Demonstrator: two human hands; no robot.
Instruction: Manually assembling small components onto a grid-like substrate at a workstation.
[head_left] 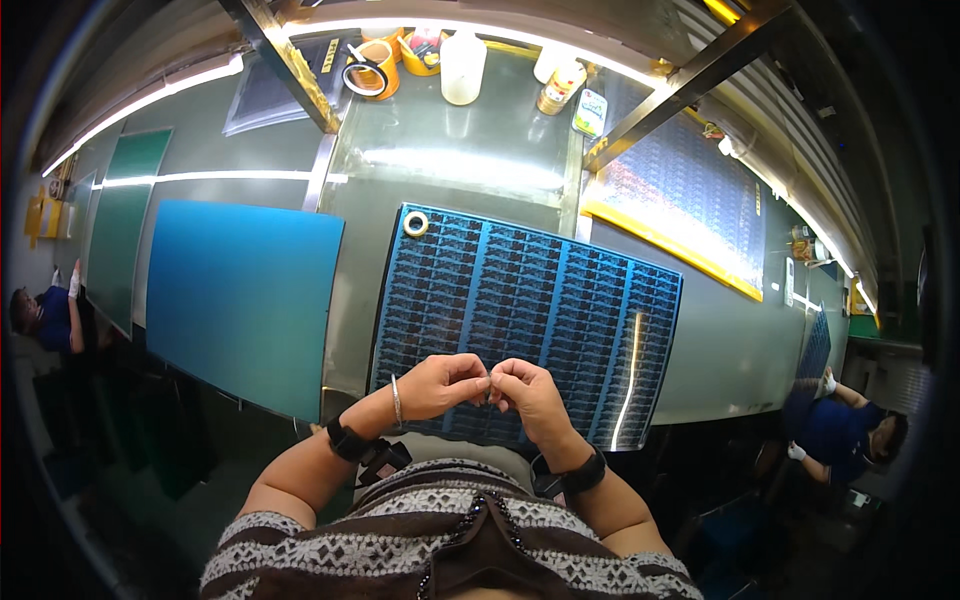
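Over the near edge of a blue panel with rows of dark printed patterns [515, 290], my two hands meet fingertip to fingertip. My left hand [440, 384] is closed in a pinch, thumb against the fingers. Pinched the same way, my right hand [530, 395] touches it from the other side. Whatever lies between the fingertips is too small to make out. A small pale roll of tape [416, 223] rests on the panel's far left corner. The panel lies flat on the grey worktable [430, 185].
A plain blue sheet [240, 300] lies to the left. On the right is a yellow-framed patterned panel [680, 200]. Tape rolls [370, 72], a white bottle [463, 68] and a small bottle [561, 87] stand at the back. Co-workers [845, 425] are at both sides.
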